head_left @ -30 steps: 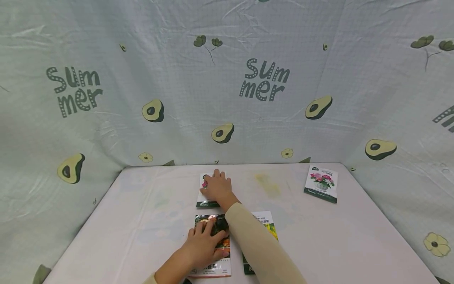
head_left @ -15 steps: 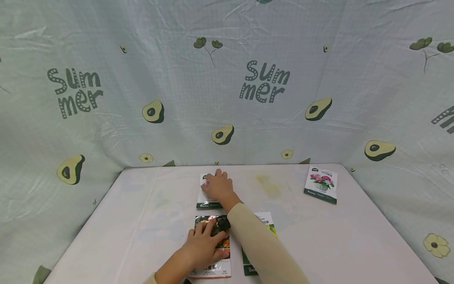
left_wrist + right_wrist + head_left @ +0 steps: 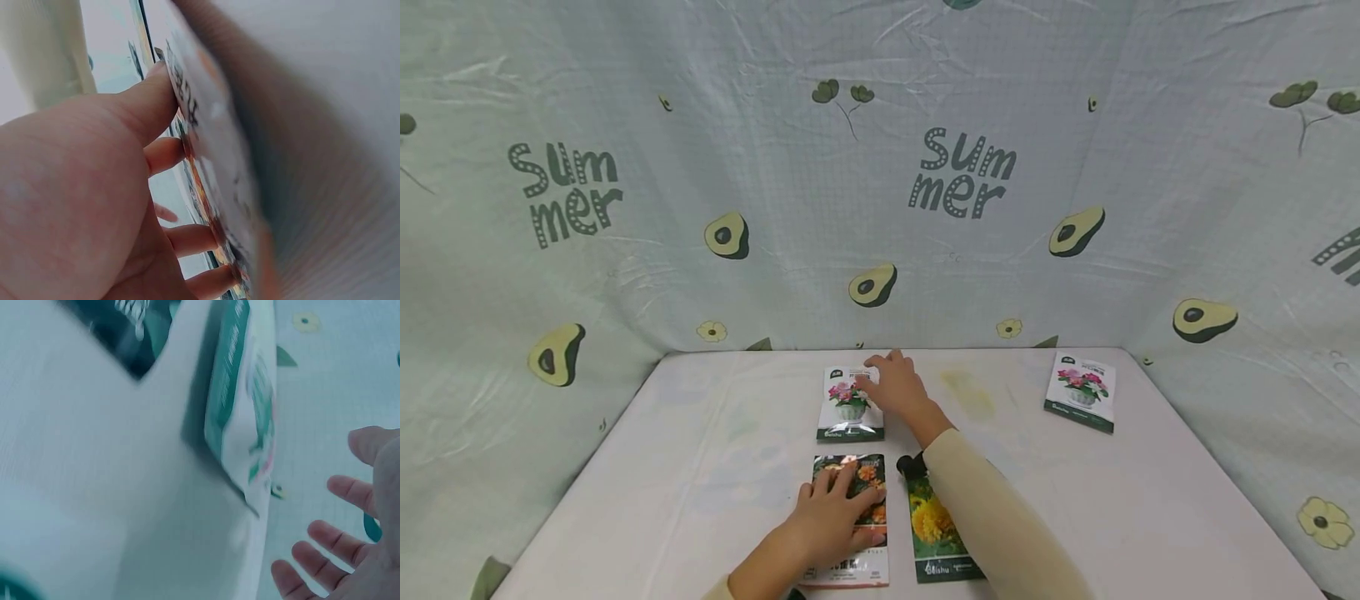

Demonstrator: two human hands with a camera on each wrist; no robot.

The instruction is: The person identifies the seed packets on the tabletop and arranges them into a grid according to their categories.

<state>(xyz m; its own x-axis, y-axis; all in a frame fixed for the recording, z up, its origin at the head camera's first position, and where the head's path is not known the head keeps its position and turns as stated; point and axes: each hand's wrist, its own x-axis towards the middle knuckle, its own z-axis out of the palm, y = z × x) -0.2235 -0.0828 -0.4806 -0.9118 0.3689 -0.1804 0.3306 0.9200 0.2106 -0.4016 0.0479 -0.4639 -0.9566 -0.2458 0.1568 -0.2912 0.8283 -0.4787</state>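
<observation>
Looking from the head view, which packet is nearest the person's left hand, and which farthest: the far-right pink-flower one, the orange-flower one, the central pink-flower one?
1. Orange-flower packet: under the left hand.
2. Central pink-flower packet: ahead, by the right hand.
3. Far-right pink-flower packet: well off, back right.

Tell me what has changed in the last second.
The right hand has moved to the right, off the middle of the left pink-flower packet, baring most of it. The right sleeve swung right too, showing more of the yellow-flower packet. Unchanged: the left hand on the orange-flower packet, and the right pink-flower packet.
</observation>
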